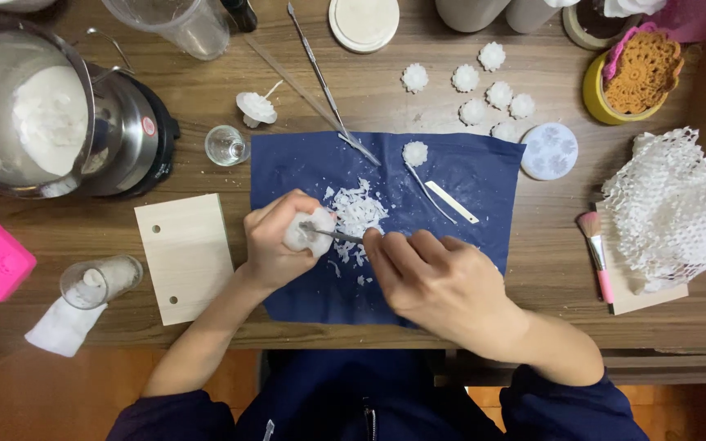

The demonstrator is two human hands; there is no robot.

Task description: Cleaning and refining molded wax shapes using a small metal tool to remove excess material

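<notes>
My right hand [439,282] is pinching a thin metal tool [335,234], fingers clamped on it, handle mostly hidden. Left hand [275,245] is wrapping a white wax flower [302,233] over the blue cloth [386,220] w/ shavings [359,214], so it's half covered. Pot [51,106] is getting cut off at the edge.

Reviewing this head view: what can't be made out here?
- White wax piece: shape hidden by left hand.
- Metal tool: handle covered by right hand.
- Steel pot: cut off by left edge.
- Jars: cut off by top edge.
</notes>
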